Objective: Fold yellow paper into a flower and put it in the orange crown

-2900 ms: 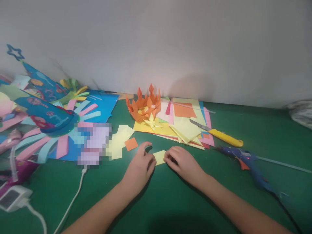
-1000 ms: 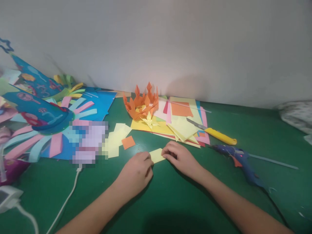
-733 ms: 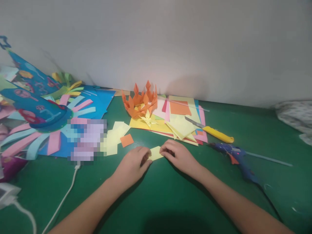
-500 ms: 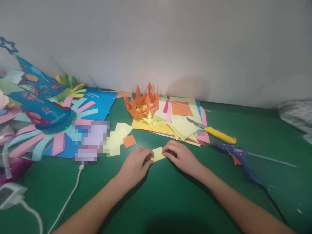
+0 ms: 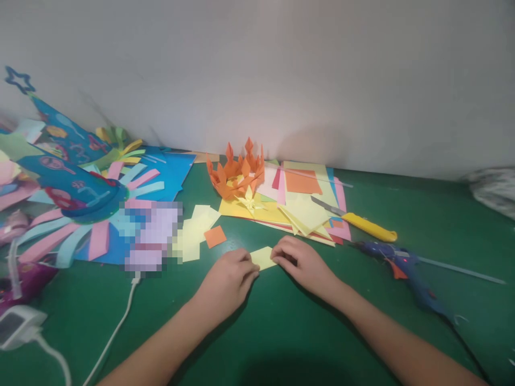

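Note:
A small piece of pale yellow paper [image 5: 263, 258] lies low over the green table between my two hands. My left hand [image 5: 231, 276] pinches its left end, and my right hand [image 5: 300, 262] pinches the right end between thumb and fingers. The fingertips hide both ends of the paper. Beyond the hands, to the left, are loose yellow paper pieces [image 5: 193, 233] and an orange paper square [image 5: 215, 236]. Straight ahead stands an orange folded-paper crown [image 5: 235, 179], with a yellow paper star flower [image 5: 250, 201] in front of it.
On the right lie a yellow utility knife [image 5: 369, 226], blade exposed, and a blue glue gun [image 5: 418, 279] with its cord. Stacked coloured paper [image 5: 303, 182] is near the wall. Blue cone hats [image 5: 80, 187], a blurred-out lilac object [image 5: 156, 236] and a white cable [image 5: 116, 321] occupy the left.
The whole view has shifted slightly. My left fingers have slid a little on the paper, and more of its surface shows between the hands. Both hands keep their pinch.

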Motion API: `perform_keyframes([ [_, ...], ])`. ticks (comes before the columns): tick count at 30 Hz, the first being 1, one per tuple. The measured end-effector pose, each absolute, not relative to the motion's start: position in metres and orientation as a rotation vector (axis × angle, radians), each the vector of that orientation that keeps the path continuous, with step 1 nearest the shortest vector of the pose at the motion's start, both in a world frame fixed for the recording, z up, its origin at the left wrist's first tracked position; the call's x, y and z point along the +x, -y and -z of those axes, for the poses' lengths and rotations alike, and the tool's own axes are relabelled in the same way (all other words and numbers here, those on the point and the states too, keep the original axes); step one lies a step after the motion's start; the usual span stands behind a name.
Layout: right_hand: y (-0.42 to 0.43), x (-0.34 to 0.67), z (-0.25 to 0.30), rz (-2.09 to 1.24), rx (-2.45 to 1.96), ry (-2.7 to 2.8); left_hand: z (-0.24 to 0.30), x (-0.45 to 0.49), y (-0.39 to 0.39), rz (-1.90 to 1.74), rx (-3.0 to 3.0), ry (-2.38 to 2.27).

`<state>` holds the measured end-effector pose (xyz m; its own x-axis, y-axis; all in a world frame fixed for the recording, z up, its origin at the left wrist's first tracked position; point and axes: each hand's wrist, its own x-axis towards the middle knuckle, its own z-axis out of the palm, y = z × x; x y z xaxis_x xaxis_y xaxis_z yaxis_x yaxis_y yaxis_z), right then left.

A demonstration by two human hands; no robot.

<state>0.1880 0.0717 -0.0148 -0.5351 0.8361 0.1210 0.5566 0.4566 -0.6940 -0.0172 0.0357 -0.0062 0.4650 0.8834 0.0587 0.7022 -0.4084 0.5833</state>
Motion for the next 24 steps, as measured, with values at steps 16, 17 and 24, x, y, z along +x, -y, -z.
perform_keyframes([
  [16, -0.067, 0.199, 0.015, -0.209, -0.829, 2.617, 0.006, -0.013, -0.039, -0.506, 2.178, -1.34],
  [17, -0.069, 0.201, 0.015, -0.201, -0.838, 2.606, 0.006, -0.014, -0.04, -0.5, 2.177, -1.336],
  [24, -0.074, 0.206, 0.013, -0.204, -0.852, 2.559, -0.002, -0.018, -0.04, -0.435, 2.143, -1.362],
])
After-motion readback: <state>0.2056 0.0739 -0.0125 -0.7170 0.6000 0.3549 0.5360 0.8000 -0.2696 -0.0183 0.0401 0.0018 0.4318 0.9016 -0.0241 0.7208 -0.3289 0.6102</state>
